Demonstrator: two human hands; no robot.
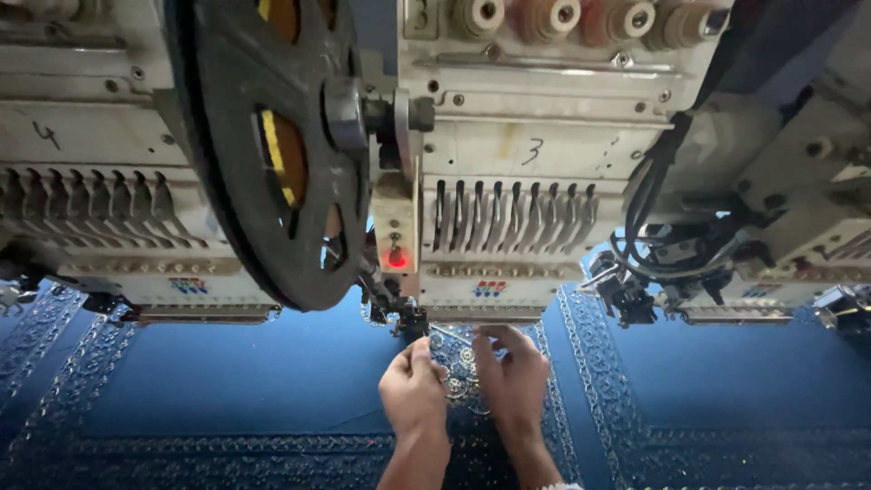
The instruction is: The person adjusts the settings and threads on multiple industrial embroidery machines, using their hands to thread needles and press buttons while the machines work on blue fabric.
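Nearest you, at six o'clock, your left hand [413,392] and right hand [510,381] sit close together on the blue fabric [272,381]. Both have fingers drawn narrow, tips pinched toward each other over the silver embroidered motif [458,367] between them; whether they grip a thread I cannot tell, it is too fine to see. You look to be tending the stitching just under the needle area [408,319], which stands at twelve o'clock from your fingertips and very near them. By my reading the next move calls for small, steady fingertip work, keeping clear of the needles.

Around your hands the fabric lies flat and taut, with silver border bands [590,363] running away at two o'clock and more at nine o'clock. Beyond it stands the embroidery machine head [517,181], its red light [396,259] lit, and a large black reel [272,145] at eleven o'clock. Thread spools [581,18] sit farthest off, at one o'clock.
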